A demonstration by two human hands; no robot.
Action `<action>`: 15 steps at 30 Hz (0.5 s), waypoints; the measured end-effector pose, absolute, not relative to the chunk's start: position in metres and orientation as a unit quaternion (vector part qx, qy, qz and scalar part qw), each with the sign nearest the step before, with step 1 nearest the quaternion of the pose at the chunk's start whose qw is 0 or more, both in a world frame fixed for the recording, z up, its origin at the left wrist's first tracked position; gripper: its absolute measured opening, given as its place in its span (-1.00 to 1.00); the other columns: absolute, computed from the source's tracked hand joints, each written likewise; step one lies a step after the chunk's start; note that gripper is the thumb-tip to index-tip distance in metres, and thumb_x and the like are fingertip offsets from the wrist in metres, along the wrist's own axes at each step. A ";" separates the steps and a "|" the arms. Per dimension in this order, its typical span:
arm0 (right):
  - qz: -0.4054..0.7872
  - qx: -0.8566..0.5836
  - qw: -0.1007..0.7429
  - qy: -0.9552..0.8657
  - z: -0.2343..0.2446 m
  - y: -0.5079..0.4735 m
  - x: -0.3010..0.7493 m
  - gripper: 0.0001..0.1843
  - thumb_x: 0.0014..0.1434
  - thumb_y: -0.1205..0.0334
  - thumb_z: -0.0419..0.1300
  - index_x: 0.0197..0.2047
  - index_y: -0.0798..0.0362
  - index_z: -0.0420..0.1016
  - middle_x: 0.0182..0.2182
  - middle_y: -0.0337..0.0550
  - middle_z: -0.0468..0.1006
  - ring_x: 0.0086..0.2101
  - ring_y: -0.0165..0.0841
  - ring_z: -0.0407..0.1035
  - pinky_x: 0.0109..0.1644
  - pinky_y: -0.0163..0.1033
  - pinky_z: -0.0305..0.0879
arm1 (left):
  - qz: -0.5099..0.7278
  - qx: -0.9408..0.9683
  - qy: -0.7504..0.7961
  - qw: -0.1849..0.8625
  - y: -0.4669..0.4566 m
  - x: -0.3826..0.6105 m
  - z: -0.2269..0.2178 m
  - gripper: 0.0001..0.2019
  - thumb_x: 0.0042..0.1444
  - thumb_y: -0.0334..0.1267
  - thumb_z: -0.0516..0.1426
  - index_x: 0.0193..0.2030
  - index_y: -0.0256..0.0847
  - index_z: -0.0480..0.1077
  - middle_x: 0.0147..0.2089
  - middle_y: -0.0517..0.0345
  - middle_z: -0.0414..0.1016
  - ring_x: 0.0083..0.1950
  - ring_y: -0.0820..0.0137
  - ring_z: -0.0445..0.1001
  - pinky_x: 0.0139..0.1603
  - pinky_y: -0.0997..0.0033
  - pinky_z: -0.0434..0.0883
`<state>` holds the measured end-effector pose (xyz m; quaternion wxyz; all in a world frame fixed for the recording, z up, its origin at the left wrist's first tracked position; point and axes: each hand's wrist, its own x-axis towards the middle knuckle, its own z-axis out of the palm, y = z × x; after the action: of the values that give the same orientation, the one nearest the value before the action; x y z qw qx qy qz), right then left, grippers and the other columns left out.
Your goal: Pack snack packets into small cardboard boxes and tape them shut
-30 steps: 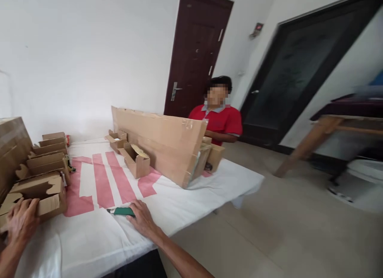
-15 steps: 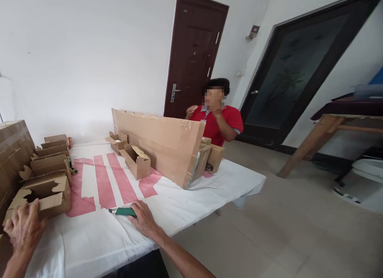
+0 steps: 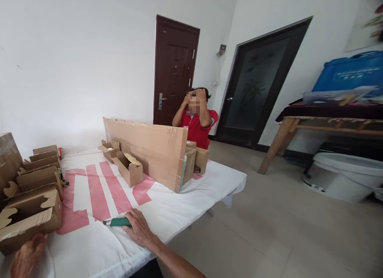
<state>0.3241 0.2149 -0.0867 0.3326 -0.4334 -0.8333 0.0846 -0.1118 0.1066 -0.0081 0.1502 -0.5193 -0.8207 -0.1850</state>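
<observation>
My right hand (image 3: 139, 229) rests on the white cloth near the table's front edge, fingers closed round the end of a green-handled utility knife (image 3: 120, 221). The knife lies low over the cloth with its tip to the left. At the lower left, my left hand (image 3: 29, 256) is on the cloth just in front of an open cardboard box (image 3: 38, 222). It is blurred and its fingers are partly hidden, so I cannot tell if it holds anything.
A row of open cardboard boxes (image 3: 38, 174) lines the left side. Two small boxes (image 3: 131, 174) stand before an upright cardboard panel (image 3: 155, 154). Behind the panel sits a person in red (image 3: 203, 128). A white bucket (image 3: 338, 178) and a wooden table (image 3: 287, 130) are at the right.
The view has turned right. My left hand has come off the box flap down to the cloth in front. My right hand keeps the knife. The other person has raised both hands to their head.
</observation>
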 end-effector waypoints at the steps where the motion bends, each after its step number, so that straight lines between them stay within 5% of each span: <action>1: 0.084 -0.434 0.332 -0.834 -0.087 0.215 0.324 -0.80 0.24 0.28 0.40 -0.11 -0.02 0.49 -0.02 -0.12 0.60 0.01 -0.16 0.43 0.17 -0.06 0.34 | -0.230 -0.503 -0.825 0.114 0.111 -0.116 -0.008 -0.78 0.02 0.09 0.13 -0.29 0.14 0.52 -0.32 0.25 0.77 -0.21 -0.07 0.77 -0.18 0.00 0.67; 7: 0.091 -0.427 0.330 -0.837 -0.096 0.217 0.326 -0.83 0.25 0.29 0.36 -0.10 0.00 0.51 -0.04 -0.08 0.60 0.01 -0.12 0.45 0.18 -0.02 0.37 | -0.333 -0.435 -0.837 -0.004 0.123 -0.108 0.014 -0.90 0.06 -0.10 0.12 -0.33 -0.02 0.34 -0.43 0.13 0.67 -0.18 -0.13 0.74 -0.13 -0.03 0.62; 15: 0.070 -0.357 0.375 -0.853 -0.138 0.218 0.343 -0.80 0.39 0.12 0.22 0.02 -0.03 0.55 0.00 0.00 0.65 0.00 -0.06 0.52 0.12 0.03 0.43 | -0.322 -0.476 -0.818 0.004 0.077 -0.063 -0.003 -0.60 0.04 -0.42 0.21 0.05 -0.15 0.54 0.07 -0.10 0.71 0.17 0.04 0.66 0.19 0.10 0.57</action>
<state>0.3430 0.2182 -0.1379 0.3749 -0.3571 -0.8526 0.0701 -0.0631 0.0774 -0.0029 0.0038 -0.4762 -0.8183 -0.3218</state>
